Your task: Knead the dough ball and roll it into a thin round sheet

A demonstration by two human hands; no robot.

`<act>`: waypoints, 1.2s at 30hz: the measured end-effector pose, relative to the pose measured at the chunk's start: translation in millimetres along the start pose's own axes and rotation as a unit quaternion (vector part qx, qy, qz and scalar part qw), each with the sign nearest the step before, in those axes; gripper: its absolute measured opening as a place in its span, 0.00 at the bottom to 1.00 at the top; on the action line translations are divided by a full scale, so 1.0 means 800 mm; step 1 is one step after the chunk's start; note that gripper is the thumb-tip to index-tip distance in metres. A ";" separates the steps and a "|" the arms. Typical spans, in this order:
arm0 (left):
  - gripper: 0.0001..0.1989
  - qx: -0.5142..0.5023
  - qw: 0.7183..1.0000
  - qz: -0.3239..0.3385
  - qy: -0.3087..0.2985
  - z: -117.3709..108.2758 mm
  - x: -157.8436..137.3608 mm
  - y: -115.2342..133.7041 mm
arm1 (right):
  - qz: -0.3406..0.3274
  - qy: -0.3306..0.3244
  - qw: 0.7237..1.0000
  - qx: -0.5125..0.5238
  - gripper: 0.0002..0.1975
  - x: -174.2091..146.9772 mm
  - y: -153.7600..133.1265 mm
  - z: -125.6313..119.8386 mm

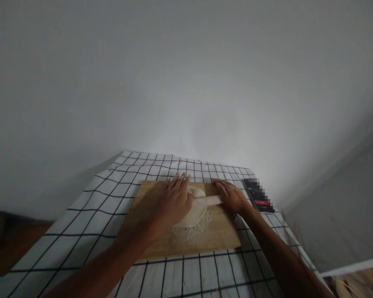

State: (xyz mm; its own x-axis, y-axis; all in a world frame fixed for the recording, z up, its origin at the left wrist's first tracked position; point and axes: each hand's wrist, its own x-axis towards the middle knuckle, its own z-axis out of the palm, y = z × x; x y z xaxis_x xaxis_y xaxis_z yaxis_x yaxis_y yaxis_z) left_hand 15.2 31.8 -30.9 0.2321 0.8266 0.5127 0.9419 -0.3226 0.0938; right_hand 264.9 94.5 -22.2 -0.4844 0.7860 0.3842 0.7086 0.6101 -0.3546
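A pale rolling pin (213, 200) lies crosswise over a flattened round of dough (192, 217) on a wooden board (214, 240). My left hand (178, 195) rests over the pin's left part, palm down, its fingers reaching forward past it and hiding that end. At the other end, my right hand (231, 198) holds the pin under its palm, with the fingers over the board's far right edge. Between the hands, the middle of the pin shows. Loose flour (194, 235) is scattered on the board just in front of the dough.
Beneath the board is a white tablecloth with black grid lines (161, 161). A dark phone-like device (257, 196), partly blurred out, lies right of my right hand. A plain wall (186, 82) rises behind the table. Wooden floor (366, 283) shows at lower right.
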 end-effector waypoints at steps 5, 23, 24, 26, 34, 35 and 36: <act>0.23 0.019 0.999 0.044 -0.018 -0.002 0.004 0.001 | -0.007 0.006 1.000 -0.027 0.23 -0.044 -0.017 -0.006; 0.18 -0.011 0.997 0.067 -0.022 -0.014 -0.002 -0.008 | 0.064 0.035 0.986 -0.148 0.24 -0.032 -0.046 -0.031; 0.18 -0.005 0.998 0.057 -0.024 -0.011 0.000 -0.011 | 0.058 0.032 0.986 -0.150 0.24 -0.014 -0.037 -0.034; 0.18 0.013 0.999 0.044 -0.025 -0.008 0.002 -0.017 | 0.037 0.015 0.989 -0.144 0.24 0.014 -0.022 -0.034; 0.23 0.016 1.000 -0.003 -0.009 -0.012 0.011 -0.010 | -0.065 -0.021 0.993 -0.093 0.22 0.008 0.010 0.001; 0.23 0.011 1.000 0.001 -0.013 -0.011 0.012 -0.009 | -0.065 -0.014 0.994 -0.091 0.22 -0.001 0.009 0.003; 0.23 0.008 1.000 0.011 -0.018 -0.011 0.013 -0.008 | -0.063 -0.007 0.994 -0.091 0.23 -0.010 0.007 0.003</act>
State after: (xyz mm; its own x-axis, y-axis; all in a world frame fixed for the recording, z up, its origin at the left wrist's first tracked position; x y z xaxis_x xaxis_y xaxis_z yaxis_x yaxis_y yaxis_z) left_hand 9.4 38.4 -19.0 0.2606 0.8353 0.4841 0.9403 -0.3333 0.0688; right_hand 271.6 92.0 -29.4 -0.5815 0.7070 0.4025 0.7223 0.6763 -0.1444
